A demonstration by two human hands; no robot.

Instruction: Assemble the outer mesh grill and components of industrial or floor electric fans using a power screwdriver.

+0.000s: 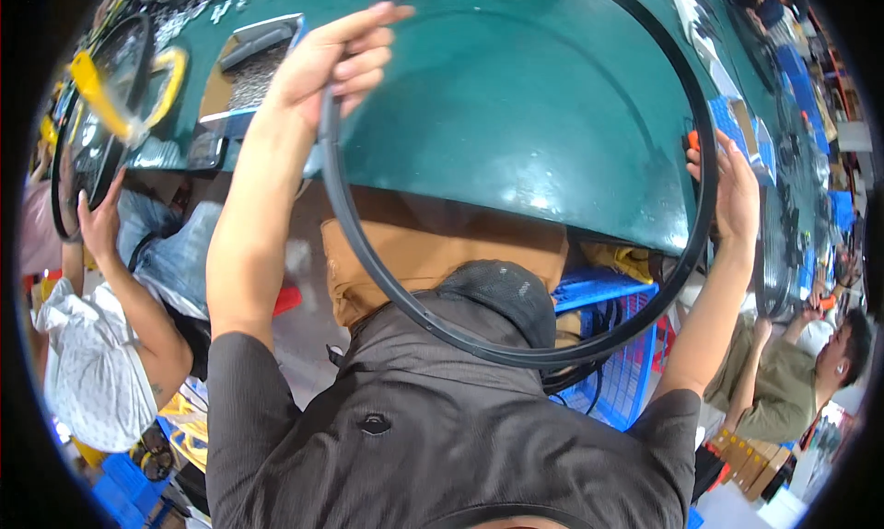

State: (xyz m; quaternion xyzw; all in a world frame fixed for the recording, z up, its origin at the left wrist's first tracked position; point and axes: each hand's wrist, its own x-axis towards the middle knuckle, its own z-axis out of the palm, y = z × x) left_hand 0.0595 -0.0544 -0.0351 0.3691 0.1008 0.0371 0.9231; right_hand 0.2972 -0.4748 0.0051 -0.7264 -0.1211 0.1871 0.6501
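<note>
A large black hoop, narrow and shaped like a wheel rim, is held up in front of me over the table's near edge. My left hand is closed on the hoop's left side, its index finger pointing right. On the opposite side my right hand has the hoop between thumb and fingers. A small orange piece shows at the fingertips of my right hand; its kind is not clear. The hoop's upper edge runs out of view, and its lower part hangs in front of my chest.
Beneath the hoop lies a green-topped table. An open box of small metal parts and a dark phone-like object sit left. A blue crate and brown cardboard are below. People work on both sides; one holds another hoop.
</note>
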